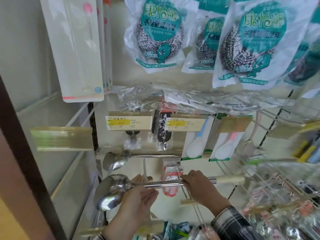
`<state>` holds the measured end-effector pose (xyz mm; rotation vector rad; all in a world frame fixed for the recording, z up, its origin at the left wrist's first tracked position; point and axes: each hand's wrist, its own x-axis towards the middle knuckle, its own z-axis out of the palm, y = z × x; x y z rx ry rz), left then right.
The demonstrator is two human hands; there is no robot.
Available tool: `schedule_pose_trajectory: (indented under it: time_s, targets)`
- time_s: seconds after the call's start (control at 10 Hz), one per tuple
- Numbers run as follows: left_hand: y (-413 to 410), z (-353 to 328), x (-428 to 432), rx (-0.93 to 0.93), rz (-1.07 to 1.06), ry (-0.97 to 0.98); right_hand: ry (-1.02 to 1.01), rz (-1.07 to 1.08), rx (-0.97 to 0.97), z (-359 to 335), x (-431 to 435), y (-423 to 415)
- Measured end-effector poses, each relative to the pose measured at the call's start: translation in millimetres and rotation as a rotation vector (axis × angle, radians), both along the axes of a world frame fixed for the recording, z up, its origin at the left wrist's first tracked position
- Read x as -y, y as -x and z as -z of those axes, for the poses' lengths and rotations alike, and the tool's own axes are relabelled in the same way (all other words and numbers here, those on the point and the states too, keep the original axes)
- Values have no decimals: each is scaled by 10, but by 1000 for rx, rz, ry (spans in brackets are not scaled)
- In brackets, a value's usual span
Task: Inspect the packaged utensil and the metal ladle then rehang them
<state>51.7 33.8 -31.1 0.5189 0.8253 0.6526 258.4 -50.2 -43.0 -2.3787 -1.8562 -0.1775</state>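
A metal ladle [114, 186] with a pale wooden handle end [230, 179] lies level in front of the display rack, bowl to the left. My left hand [136, 207] grips its shaft close to the bowl. My right hand [199, 184] grips the shaft farther right, near the wooden part. Behind the shaft, between my hands, hangs a small packaged utensil [170, 172] with a red and white label, on a peg. Neither hand touches it.
More ladles [116, 161] hang on the rack just above. Price tags [129, 122] on pegs stick out toward me. Bagged steel scourers [159, 35] hang overhead. Packaged spoons [195, 144] hang at right, and wire hooks with goods [277, 191] crowd the lower right.
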Motion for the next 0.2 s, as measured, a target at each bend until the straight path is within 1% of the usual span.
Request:
schedule_pose_trajectory:
  time_s: [0.1,0.2]
  targets:
    - [86,-152,59,-15,86,-62,21,47,-35,-3,-4,23]
    - [173,-311,132,-16,113,-167,-66,67,-46,-37,30,74]
